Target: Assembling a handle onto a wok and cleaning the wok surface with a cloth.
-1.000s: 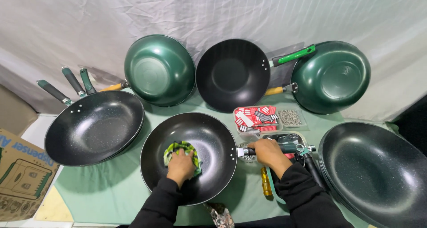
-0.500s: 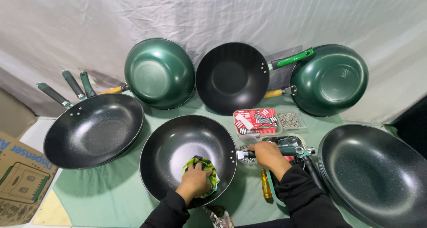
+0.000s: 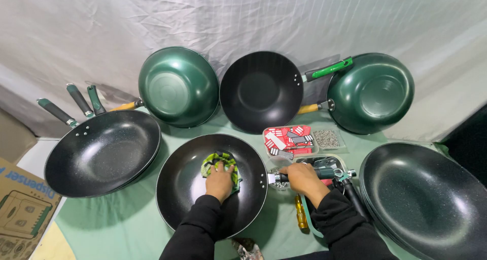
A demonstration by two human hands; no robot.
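Green and patterned, the cloth (image 3: 221,163) lies pressed against the inner wall of the black pan (image 3: 193,189) at the front centre of the table (image 3: 127,224), on the side of the bowl towards the handle. The person's left hand (image 3: 220,181) is closed over the cloth, fingers bearing down on it. The right hand (image 3: 299,180) is wrapped around the pan's dark handle (image 3: 324,174), just beside the riveted joint, and holds the pan steady over a small tray of fittings (image 3: 332,162). Wiping seems to be the step in hand, and it looks best done with firm, overlapping strokes that follow the curve of the bowl, the cloth kept flat under the palm so that no bare fingertip drags on the coating. The grip on the handle should resist the push of the wiping hand, since the pan could otherwise swing into the red packets (image 3: 289,140) or the yellow-handled screwdriver (image 3: 301,213) near it. Around it stand a speckled dark pan (image 3: 104,153) at the left, two green pans (image 3: 177,86) (image 3: 373,92) and a black one (image 3: 261,90) leaning on the white backdrop, and a stack of dark pans (image 3: 431,194) at the right.
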